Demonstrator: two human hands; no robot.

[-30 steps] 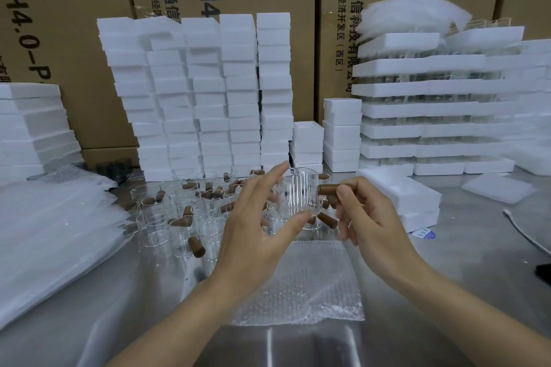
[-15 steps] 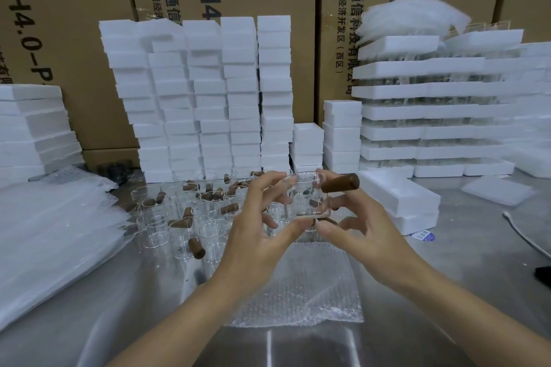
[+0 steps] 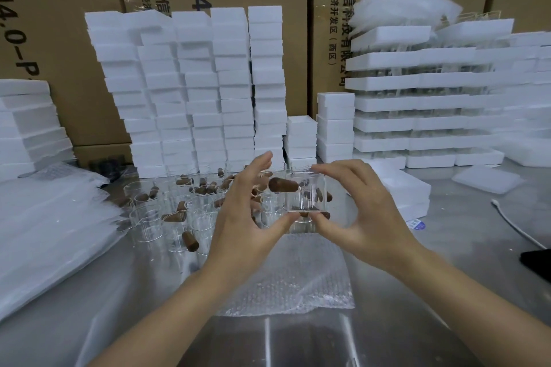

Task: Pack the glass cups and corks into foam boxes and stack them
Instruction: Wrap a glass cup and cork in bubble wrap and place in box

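Note:
A clear glass cup (image 3: 307, 194) lies on its side in the air between my hands, above the metal table (image 3: 447, 262). A brown cork (image 3: 283, 185) sticks out of its left-facing mouth. My right hand (image 3: 366, 214) pinches the cup, fingers on top and thumb underneath. My left hand (image 3: 244, 217) has its thumb under the cup's mouth edge and its fingers behind the cork, index finger raised free. Behind my left hand stand several empty glass cups (image 3: 155, 217) with loose corks (image 3: 190, 241) among them.
A bubble wrap sheet (image 3: 286, 280) lies under my hands. Tall stacks of white foam boxes (image 3: 193, 83) stand at the back, packed stacks (image 3: 432, 101) at the right, two foam boxes (image 3: 411, 191) beside my right hand. Plastic bags (image 3: 44, 232) pile at the left. A white cable (image 3: 512, 223) lies at the right.
The cork went from my right hand's fingertips into the cup's mouth. The cup turned onto its side and shifted right, and my right hand now pinches it.

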